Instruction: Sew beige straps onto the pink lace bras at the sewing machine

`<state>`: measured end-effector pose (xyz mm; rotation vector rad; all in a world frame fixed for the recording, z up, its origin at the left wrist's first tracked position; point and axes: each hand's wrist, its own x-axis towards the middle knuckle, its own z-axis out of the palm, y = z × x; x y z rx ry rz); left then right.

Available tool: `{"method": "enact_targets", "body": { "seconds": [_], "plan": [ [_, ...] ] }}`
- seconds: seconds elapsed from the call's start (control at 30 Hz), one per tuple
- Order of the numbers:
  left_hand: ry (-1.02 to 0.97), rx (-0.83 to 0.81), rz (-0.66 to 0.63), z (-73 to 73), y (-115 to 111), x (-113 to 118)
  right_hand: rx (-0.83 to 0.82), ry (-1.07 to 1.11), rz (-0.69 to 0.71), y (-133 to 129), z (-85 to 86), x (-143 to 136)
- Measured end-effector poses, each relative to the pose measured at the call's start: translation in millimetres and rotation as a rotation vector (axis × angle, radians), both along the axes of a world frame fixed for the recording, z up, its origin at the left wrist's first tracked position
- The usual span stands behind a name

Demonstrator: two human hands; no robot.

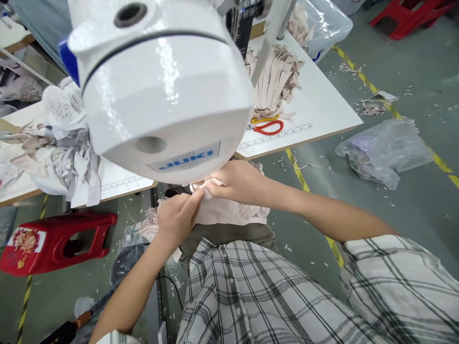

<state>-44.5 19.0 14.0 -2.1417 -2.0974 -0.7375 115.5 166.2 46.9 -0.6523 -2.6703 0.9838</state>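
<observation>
A large white sewing machine head [168, 95] hangs in front of me and hides its needle area. Just under its lower edge, my left hand [177, 215] pinches the near edge of a pale pink piece of fabric [218, 210]. Close beside it, my right hand [238, 181] grips a gathered fold of the same fabric, thumb and fingers pressed together. The fabric hangs down over my lap, with lace-like trim at its right side. Part of my right hand's fingers is hidden by the machine and the cloth.
Red-handled scissors [270, 127] and a bundle of pale strips [276, 81] lie on the right tabletop [322, 105]. Lace and grey pieces [68, 143] are heaped at left. A red stool [60, 241] stands below; a plastic bag [385, 150] lies on the floor.
</observation>
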Motion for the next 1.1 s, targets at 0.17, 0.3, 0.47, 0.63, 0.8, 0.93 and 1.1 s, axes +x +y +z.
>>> {"method": "enact_targets", "body": {
  "seconds": [0.17, 0.3, 0.47, 0.63, 0.8, 0.93, 1.1],
  "plan": [
    [0.239, 0.121, -0.199, -8.6, 2.4, -18.2, 0.077, -0.041, -0.002, -3.3, 2.6, -0.6],
    [0.341, 0.151, -0.241, -3.4, 5.1, -17.3, 0.066, -0.041, -0.009, -4.9, 2.4, 2.2],
    [0.35, -0.025, -0.133, 8.4, 0.9, 2.7, 0.232, 0.161, -0.113, -18.7, -22.3, 14.2],
    [0.336, -0.043, -0.096, 11.8, -0.9, 5.1, 0.534, 0.373, -0.214, -30.8, -47.7, 20.3],
    [0.434, 0.06, -0.399, 6.6, 10.5, -31.8, 0.527, 0.377, -0.213, -30.3, -44.8, 17.0],
    [0.474, 0.055, -0.437, 11.7, 20.3, -38.7, 0.137, 0.377, -0.221, -36.3, -58.4, 18.9],
    [0.417, 0.013, -0.279, 18.5, 15.0, -12.3, -0.286, 0.447, -0.306, -46.7, -79.4, 21.8]
  ]
}}
